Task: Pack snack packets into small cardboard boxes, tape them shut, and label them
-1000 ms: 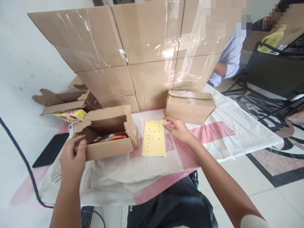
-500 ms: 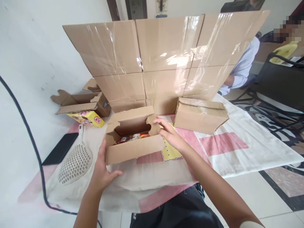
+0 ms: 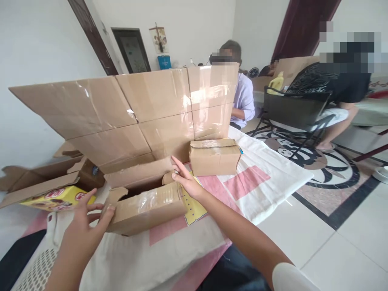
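Head view: box mouth up, long axis crosswise; left grip, right grip apparently clasping ends.

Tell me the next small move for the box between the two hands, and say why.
I'd probably fold the right end flap inward with the right hand, the left hand steadying the box. The right hand is at that end, the left hand is at the other, and a dark gap shows in the box's top.
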Available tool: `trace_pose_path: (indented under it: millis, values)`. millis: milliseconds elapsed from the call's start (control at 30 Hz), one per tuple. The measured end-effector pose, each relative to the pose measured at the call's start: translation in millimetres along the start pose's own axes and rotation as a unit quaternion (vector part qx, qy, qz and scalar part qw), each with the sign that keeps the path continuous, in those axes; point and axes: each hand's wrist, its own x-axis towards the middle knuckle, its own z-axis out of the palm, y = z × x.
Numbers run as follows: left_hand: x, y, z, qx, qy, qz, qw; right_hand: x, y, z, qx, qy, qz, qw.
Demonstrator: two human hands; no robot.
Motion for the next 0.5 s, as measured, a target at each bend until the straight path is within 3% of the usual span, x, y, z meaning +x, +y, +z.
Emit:
trace_pose_path:
  millis: [167, 267, 333, 500]
  values:
    - [3.8, 59.2, 8.0, 0.105, 0.063, 0.169, 0.978, -20.8, -16.4, -14.6, -0.183, -0.052, -0.125, 0.974]
    - [-6.1, 83.8, 19.9, 0.092, -0.008, 0.264, 0.960, -41.6, -23.6, -25.5, -0.301, -0.046, -0.118, 0.945]
    - [-11.1, 87.4, 26.4, 0.101, -0.053, 0.274, 0.955, -57.9, -25.2, -36.6, -0.316, -0.023, -0.114, 0.941]
    - [-11.2, 83.8, 31.3, 0.116, -0.079, 0.202, 0.969, -95.3, -29.9, -76.5, -0.279, 0.089, -0.123, 0.948]
